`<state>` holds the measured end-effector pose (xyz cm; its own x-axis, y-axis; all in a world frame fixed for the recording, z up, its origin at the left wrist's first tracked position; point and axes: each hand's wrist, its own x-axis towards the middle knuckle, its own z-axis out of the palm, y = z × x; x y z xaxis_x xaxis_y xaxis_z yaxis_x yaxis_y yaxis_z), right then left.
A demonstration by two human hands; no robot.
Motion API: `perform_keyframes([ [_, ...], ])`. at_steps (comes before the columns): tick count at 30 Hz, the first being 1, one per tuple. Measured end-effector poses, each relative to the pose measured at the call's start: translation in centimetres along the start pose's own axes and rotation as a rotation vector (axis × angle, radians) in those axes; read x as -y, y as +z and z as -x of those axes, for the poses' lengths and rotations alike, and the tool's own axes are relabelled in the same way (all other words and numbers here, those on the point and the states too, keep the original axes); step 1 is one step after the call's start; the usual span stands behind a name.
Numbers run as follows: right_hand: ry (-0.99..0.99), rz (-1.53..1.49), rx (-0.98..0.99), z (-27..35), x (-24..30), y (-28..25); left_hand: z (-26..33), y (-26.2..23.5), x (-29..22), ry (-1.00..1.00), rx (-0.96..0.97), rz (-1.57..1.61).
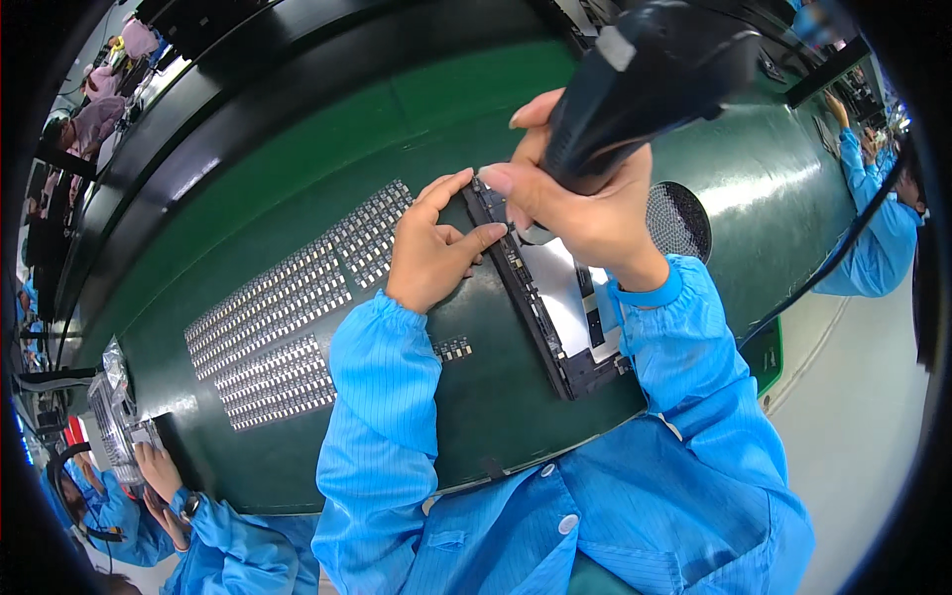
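My right hand [595,203] is closed around a black electric screwdriver [635,94], held upright over the far end of an opened flat electronic device [545,283]. The tool's tip is hidden behind my fingers. Black edges with small parts frame a silver plate in the device, which lies slanted on the green table. At the device's far left edge, my left hand [431,243] grips the frame, thumb on top and index finger at the corner. Beside my right wrist sits a round dark dish [679,223] filled with small pieces, perhaps screws.
Rows of small circuit boards [273,307] lie left of my left hand. A short board strip [454,349] rests by my left sleeve. The green table [466,426] curves along my front. Co-workers in blue sleeves [238,545] sit at both sides; a dark cable [843,253] hangs at right.
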<state>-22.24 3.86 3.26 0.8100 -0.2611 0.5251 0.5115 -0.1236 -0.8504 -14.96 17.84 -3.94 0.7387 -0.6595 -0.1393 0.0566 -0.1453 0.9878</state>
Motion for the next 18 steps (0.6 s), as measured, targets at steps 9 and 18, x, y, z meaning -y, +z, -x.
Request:
perform_keyframes([
  [9, -0.003, -0.009, -0.002, -0.2, -1.5, 0.9, 0.1, -0.1, -0.4, -0.014, -0.001, 0.034],
  [18, -0.014, 0.002, 0.022, -0.1, -1.8, 1.3, 0.0, -0.3, 0.2, -0.004, -0.015, 0.003],
])
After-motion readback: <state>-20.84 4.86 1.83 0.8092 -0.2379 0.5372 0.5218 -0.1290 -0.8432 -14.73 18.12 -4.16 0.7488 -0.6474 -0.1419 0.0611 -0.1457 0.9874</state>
